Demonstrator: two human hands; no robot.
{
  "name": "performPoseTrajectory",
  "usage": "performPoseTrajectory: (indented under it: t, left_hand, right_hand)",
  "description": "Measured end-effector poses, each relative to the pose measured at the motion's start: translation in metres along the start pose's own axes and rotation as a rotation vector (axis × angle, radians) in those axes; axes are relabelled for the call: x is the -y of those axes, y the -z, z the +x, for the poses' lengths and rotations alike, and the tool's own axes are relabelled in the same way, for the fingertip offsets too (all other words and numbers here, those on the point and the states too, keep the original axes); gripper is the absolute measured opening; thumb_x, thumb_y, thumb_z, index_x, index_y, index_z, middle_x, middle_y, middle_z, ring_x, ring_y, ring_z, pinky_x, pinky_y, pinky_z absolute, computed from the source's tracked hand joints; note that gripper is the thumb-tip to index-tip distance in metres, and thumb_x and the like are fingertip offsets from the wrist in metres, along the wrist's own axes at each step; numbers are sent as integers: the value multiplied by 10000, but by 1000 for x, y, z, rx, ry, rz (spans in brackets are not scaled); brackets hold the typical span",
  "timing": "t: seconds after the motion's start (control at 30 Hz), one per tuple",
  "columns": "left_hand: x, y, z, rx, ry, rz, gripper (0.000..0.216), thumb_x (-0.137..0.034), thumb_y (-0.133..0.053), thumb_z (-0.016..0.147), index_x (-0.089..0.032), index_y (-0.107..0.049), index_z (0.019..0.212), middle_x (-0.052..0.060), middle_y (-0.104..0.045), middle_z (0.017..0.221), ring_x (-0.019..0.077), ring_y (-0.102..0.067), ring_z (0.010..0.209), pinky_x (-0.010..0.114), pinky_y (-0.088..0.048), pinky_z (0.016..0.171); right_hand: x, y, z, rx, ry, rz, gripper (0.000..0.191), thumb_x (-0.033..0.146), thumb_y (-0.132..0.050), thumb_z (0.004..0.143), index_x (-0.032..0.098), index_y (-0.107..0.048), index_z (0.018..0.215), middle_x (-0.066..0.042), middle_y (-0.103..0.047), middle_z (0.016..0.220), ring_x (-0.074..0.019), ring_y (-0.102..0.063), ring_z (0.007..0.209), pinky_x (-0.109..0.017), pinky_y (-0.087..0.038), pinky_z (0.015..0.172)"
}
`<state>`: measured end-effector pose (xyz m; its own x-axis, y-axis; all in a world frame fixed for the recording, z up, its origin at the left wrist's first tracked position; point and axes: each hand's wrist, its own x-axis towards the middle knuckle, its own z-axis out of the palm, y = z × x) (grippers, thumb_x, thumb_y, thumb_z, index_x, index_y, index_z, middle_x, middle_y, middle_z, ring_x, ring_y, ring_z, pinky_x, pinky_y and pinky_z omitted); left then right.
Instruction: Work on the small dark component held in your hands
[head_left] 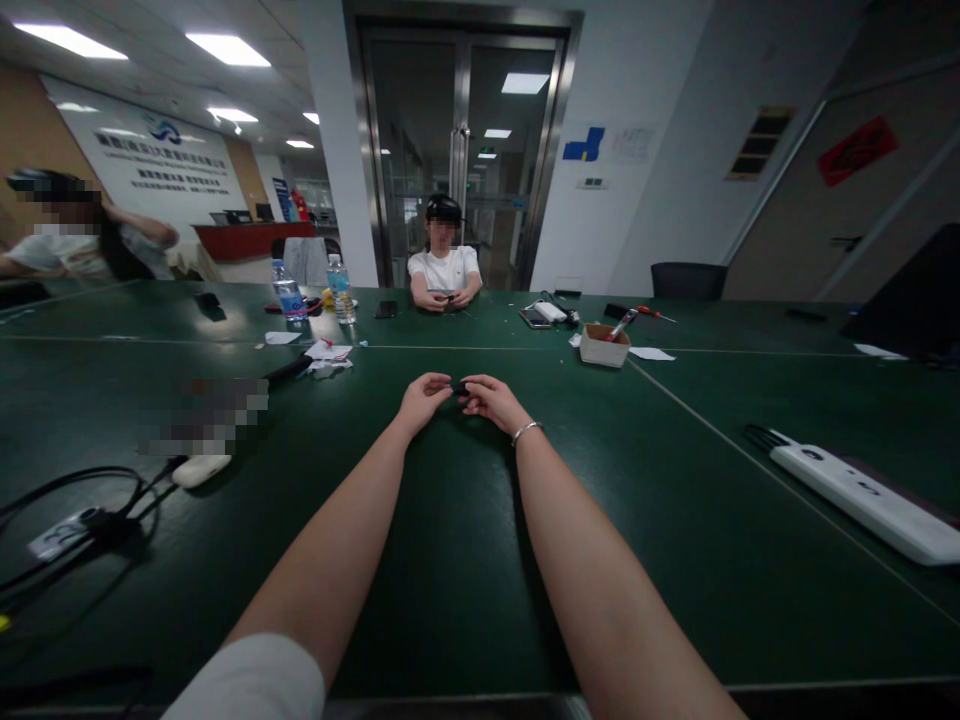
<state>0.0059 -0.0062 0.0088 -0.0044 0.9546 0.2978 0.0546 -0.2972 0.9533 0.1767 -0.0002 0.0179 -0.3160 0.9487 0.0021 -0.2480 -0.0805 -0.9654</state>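
Observation:
Both my arms stretch forward over a dark green table (660,520). My left hand (422,397) and my right hand (489,399) meet fingertip to fingertip at the middle of the table. Between them they pinch a small dark object (458,387) that is too small to name. A thin silver bracelet (526,430) sits on my right wrist. Both hands rest just above the tabletop.
A white power strip (862,490) lies at the right. Black cables and a white charger (196,469) lie at the left. Farther off stand a small cardboard box (604,345), two water bottles (341,290), phones and paper scraps. A person (445,268) sits opposite; another (67,240) sits far left.

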Motion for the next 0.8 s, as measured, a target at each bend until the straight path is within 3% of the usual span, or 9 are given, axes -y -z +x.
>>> performPoseTrajectory:
  t: [0.2, 0.33, 0.5, 0.63, 0.67, 0.8]
  left_hand:
    - [-3, 2, -1, 10, -33, -41, 286, -220, -734, 621, -142, -656, 885, 86, -688, 936, 178, -636, 909, 379, -463, 917]
    - [-3, 3, -2, -20, -22, -25, 296, -238, -733, 626, -148, -657, 898, 85, -694, 931, 194, -637, 925, 384, -468, 901]
    - [-5, 1, -2, -2, -20, -6, 275, -258, -744, 614, -149, -664, 853, 76, -697, 890, 188, -641, 889, 368, -477, 874]
    - [-5, 1, -3, -18, 5, 1, 266, -281, -741, 614, -157, -668, 838, 77, -694, 908, 194, -632, 897, 344, -495, 814]
    - [-4, 1, -3, -16, 8, -4, 265, -282, -741, 614, -158, -669, 836, 75, -693, 902, 192, -632, 888, 339, -497, 802]
    - [-3, 2, -2, -1, 2, -10, 257, -290, -743, 613, -155, -679, 823, 63, -691, 836, 175, -632, 809, 328, -499, 772]
  right_hand:
    - [1, 0, -1, -6, 1, -19, 89, 198, -615, 838, 141, -582, 897, -14, -644, 613, -74, -561, 441, -247, -582, 544]
    - [3, 1, -1, 24, 46, 14, 402, 123, -666, 747, 253, -538, 1106, 19, -657, 832, -74, -618, 523, -272, -601, 564]
    - [4, -1, 0, 14, -34, -142, 225, 244, -589, 830, 171, -559, 1040, -5, -636, 674, -65, -514, 386, -218, -530, 399]
    - [7, -2, -2, 80, 43, -68, 575, 121, -671, 721, 304, -468, 1227, 2, -637, 966, -59, -590, 497, -249, -585, 491]
    - [8, -2, -2, 62, 25, -62, 582, 151, -679, 729, 309, -453, 1241, 4, -632, 952, -62, -594, 501, -252, -588, 497]
    - [8, -2, -2, 31, -58, -125, 291, 312, -582, 844, 193, -537, 1105, -11, -630, 748, -58, -510, 390, -228, -533, 400]
